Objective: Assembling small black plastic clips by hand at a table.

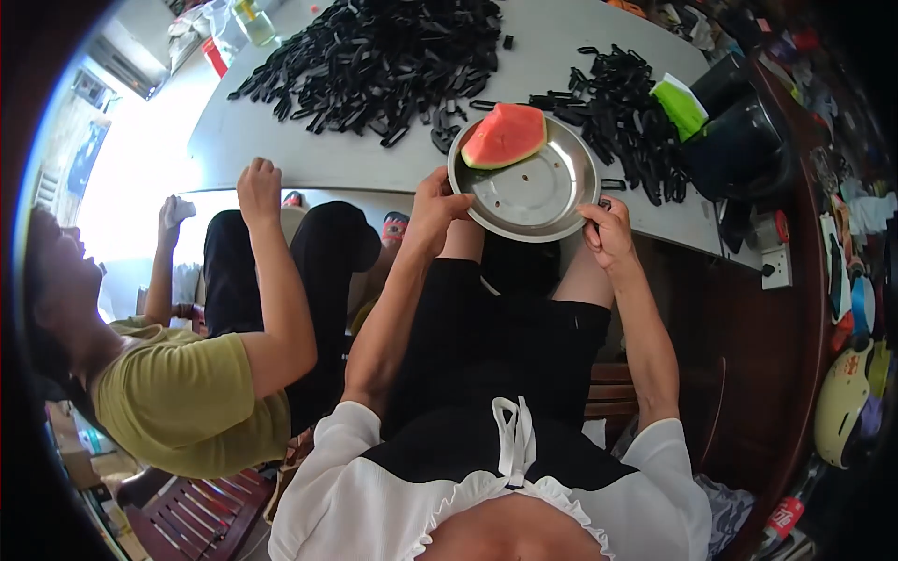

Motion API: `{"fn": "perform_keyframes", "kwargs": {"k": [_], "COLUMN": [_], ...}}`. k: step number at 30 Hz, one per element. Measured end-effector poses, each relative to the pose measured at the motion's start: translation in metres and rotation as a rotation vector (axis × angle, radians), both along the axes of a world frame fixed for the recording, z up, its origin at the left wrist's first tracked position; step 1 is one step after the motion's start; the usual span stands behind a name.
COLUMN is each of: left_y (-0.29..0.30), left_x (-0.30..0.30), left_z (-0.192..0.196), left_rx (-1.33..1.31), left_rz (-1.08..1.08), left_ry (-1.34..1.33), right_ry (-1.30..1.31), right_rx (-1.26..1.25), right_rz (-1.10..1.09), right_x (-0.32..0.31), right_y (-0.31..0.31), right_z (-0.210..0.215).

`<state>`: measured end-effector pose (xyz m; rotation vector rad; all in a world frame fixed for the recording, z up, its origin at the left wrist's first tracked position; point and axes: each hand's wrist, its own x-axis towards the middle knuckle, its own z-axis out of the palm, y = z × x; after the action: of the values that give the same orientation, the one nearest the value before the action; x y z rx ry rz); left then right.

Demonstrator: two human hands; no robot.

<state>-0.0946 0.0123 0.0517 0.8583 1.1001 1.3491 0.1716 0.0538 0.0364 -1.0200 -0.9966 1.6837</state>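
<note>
Two bare hands carry one round metal plate [538, 201] at the near edge of the pale worktop [309, 159], just over the person's lap. The left hand [432, 210] is closed on the plate's left rim, thumb over the top and fingers under it; the right hand [608, 232] pinches the lower right rim in the same way, so each grip is shut on thin metal and holds nothing else. A single watermelon wedge [503, 136] lies at the far side of the plate, red flesh up and green rind towards the middle, with a few dark seeds and what looks like juice on the bare metal below it. The plate seems light and stiff, yet its polished surface is probably slick when wet, so the wedge could slide if the plate tilts; the rim, taken at opposite sides as here, looks the safest hold. The wedge itself is likely soft, moist and easily bruised, best held by the firm rind. Black plastic pieces [374, 56] are heaped farther back on the worktop, and a second person [187, 393] in a green top sits to the left.
</note>
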Motion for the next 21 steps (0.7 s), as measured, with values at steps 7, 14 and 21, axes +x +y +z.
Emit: {"fn": "perform_keyframes", "kwargs": {"k": [7,14,21], "left_y": [0.046,0.054,0.057], "left_x": [-0.02,-0.043,-0.039], "left_z": [-0.022,-0.021,-0.012], "left_rx": [-0.038,0.058,0.129], "left_rz": [0.001,0.264,0.228], "left_ry": [-0.01,0.52,0.728], "right_ry": [-0.345,-0.039,0.027], "right_rx": [0.122,0.116,0.124], "right_rz": [0.003,0.044,0.14], "right_x": [0.001,0.039,0.039], "right_y": [0.024,0.037,0.024], "right_z": [0.006,0.014,0.019]}}
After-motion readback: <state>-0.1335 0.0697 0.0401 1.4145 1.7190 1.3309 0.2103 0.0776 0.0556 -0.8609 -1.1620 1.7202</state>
